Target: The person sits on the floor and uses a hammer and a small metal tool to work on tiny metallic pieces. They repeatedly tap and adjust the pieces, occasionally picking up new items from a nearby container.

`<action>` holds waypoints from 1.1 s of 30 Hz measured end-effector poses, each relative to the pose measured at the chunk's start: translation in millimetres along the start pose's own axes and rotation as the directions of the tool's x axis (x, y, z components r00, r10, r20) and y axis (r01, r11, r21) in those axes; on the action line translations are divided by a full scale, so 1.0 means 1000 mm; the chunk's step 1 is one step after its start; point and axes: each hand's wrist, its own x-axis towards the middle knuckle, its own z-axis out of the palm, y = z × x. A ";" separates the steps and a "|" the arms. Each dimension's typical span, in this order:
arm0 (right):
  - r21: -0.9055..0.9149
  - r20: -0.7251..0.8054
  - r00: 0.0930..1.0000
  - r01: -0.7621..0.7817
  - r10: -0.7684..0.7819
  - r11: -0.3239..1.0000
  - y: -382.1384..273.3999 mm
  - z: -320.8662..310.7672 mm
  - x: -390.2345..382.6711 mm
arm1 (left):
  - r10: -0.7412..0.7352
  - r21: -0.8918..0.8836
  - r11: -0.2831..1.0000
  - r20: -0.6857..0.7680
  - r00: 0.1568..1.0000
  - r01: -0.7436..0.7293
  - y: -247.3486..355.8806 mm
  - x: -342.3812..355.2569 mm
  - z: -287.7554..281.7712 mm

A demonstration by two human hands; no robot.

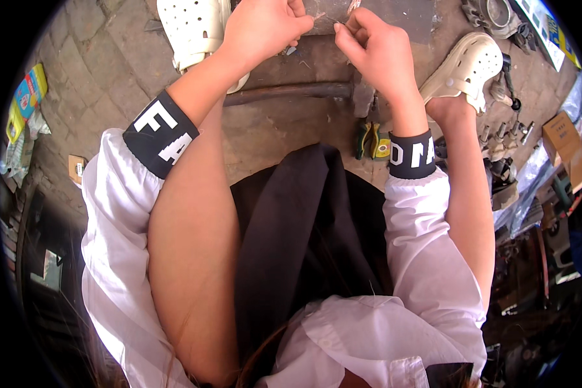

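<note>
My left hand (265, 27) and my right hand (378, 55) meet near the top edge, each closed in a pinch. A thin dark wire-like strand (328, 19) spans the small gap between their fingertips. Its exact kind is too fine to make out. Just above my right fingers shows a small pinkish, frayed-looking bit (354, 6), partly cut off by the frame. Below the hands is a grey-brown block (401, 16) with small scraps around it. A pair of pliers or cutters with green and yellow handles (372, 141) is near my right wrist.
Cream clogs (191, 29) are on my feet, on a brick floor (110, 58). A dark bar (288, 92) runs crosswise below my hands. Metal parts (501, 145), a cardboard box (566, 145) and clear plastic lie at the right. A yellow-blue package (29, 97) is at the left.
</note>
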 end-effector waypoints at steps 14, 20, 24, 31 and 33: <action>-0.110 -0.040 0.996 0.072 -0.077 0.991 -0.010 -0.002 0.008 | -0.015 0.024 1.000 -0.009 1.000 0.015 -0.001 0.002 0.002; -0.160 -0.046 0.995 0.079 -0.087 0.984 -0.012 -0.002 0.008 | 0.009 0.007 1.000 0.003 1.000 -0.009 0.006 -0.003 -0.002; -0.169 -0.046 0.994 0.090 -0.099 0.981 -0.013 -0.002 0.009 | 0.037 -0.012 0.999 -0.010 0.999 -0.037 0.006 -0.006 -0.003; -0.205 0.031 0.991 0.136 -0.132 0.969 0.005 0.011 0.007 | -0.021 0.018 1.000 -0.005 1.000 0.021 0.002 0.001 0.001; -0.147 0.024 0.998 0.067 -0.064 0.987 0.003 0.010 0.003 | -0.033 0.016 0.999 -0.005 0.999 0.033 -0.001 0.003 0.002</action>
